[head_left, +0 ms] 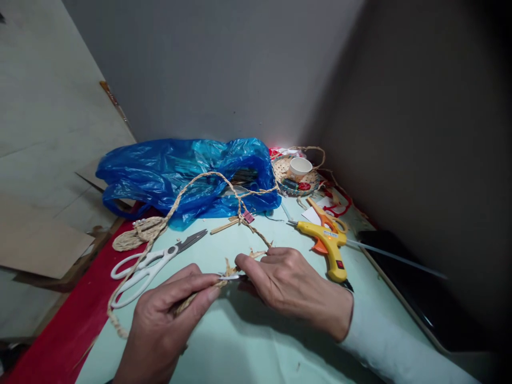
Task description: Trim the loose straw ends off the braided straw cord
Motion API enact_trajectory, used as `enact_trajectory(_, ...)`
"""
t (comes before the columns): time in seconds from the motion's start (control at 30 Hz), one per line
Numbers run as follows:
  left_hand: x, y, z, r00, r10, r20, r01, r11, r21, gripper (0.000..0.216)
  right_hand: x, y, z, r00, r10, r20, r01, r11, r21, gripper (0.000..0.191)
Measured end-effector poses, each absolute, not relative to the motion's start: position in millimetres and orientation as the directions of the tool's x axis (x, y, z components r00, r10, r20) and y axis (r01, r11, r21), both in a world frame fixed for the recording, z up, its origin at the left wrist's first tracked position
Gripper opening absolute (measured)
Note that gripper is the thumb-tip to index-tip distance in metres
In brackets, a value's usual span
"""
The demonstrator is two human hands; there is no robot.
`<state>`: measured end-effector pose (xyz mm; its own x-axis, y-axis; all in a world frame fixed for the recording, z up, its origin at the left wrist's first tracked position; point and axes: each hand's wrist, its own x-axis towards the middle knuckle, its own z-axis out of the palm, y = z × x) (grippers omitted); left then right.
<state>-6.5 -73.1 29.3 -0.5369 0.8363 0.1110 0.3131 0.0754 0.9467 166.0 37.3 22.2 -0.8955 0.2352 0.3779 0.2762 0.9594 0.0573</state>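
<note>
Low over the middle of the table, my left hand is closed around a length of braided straw cord. My right hand pinches the cord's frayed part, close to the left fingertips. A thin, shiny, pale piece bridges the gap between both hands; its kind is unclear, and the right fingers hide one end. Loose fibres stick up there. The braid loops up over the table and back down on the left, with a small pink binder clip attached beyond my hands.
White-handled scissors lie at left, beside a coil of braid. At right are a yellow glue gun, orange scissors and a dark tablet-like slab. A blue plastic bag and woven basket stand against the wall.
</note>
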Motion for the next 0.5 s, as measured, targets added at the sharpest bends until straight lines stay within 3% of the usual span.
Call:
enact_trajectory(0.33, -14.4, -120.9, 21.1, -0.526, 0.85, -0.02, 0.218, 0.158, 0.963, 0.006, 158.0, 15.1, 14.9, -0.865, 0.069, 0.496, 0.125, 0.989, 0.08, 0.015)
enact_trajectory(0.4, -14.2, -129.9, 21.4, -0.523, 0.85, -0.064, 0.193, 0.192, 0.962, 0.01, 157.5, 12.0, 14.9, -0.868, 0.098, 0.487, 0.12, 0.993, 0.014, 0.012)
enact_trajectory(0.5, -13.7, -137.0, 21.2, -0.531, 0.843, -0.086, 0.156, 0.197, 0.968, 0.015, 158.1, 7.3, 14.3, -0.892, 0.175, 0.417, 0.097, 0.975, -0.201, 0.015)
